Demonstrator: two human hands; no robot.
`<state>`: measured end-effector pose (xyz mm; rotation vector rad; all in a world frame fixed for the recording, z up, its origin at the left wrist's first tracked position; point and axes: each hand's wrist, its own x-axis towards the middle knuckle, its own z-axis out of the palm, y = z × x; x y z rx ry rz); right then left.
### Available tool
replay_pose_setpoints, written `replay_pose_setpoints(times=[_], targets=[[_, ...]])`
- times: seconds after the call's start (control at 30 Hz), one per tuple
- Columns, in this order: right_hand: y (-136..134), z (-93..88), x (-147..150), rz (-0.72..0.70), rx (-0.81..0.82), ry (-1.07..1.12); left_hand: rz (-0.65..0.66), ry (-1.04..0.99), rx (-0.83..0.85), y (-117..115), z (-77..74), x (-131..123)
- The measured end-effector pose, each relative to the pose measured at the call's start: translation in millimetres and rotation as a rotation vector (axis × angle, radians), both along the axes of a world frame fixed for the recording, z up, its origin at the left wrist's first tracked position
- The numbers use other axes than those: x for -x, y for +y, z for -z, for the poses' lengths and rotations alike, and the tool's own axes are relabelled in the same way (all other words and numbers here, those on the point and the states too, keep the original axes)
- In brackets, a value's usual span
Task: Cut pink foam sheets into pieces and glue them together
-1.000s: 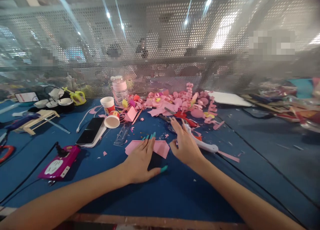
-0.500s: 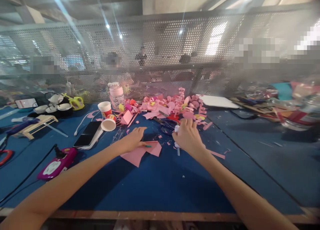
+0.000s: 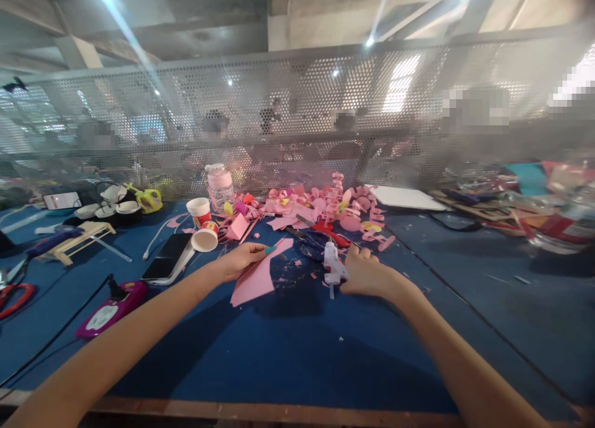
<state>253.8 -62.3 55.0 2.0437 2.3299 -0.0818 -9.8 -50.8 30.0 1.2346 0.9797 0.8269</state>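
Observation:
My left hand (image 3: 246,258) pinches a folded sheet of pink paper (image 3: 258,278) by its upper edge, with the thumb on top. The sheet is tilted, its lower part hanging towards me. A small teal patch shows at the thumb tip. To the right, my right hand (image 3: 367,271) is closed around the handle side of a white glue gun (image 3: 333,263); its fingers partly hide the handle. A clear glue stick pokes out of the gun's near end. Just behind the gun lie a red-handled tool (image 3: 331,232) and dark-handled scissors (image 3: 309,245).
Pink paper scraps and curls (image 3: 320,205) are heaped at the back. On the left are paper cups (image 3: 204,237), a phone (image 3: 167,256), a purple box with a cable (image 3: 111,310) and red-handled scissors (image 3: 18,299). A perforated metal screen (image 3: 297,93) stands behind.
My left hand has lifted and turned the pink paper off the table. My right hand has shifted from over the glue gun to its right side, uncovering the gun.

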Motion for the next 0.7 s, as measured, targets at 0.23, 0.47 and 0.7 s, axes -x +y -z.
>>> replay_pose_setpoints(times=[0.23,0.47,0.7], targets=[[5,3.1,4,0.043,0.037,0.063,-0.253,-0.492,0.361,5,18.8,7],[-2,-21.9,12,0.242,-0.268,0.072,-0.253,-0.644,0.393,9,41.0,11],[16,-12.5,-16,0.574,-0.135,0.116,-0.223,-0.663,0.366,5,39.0,10]])
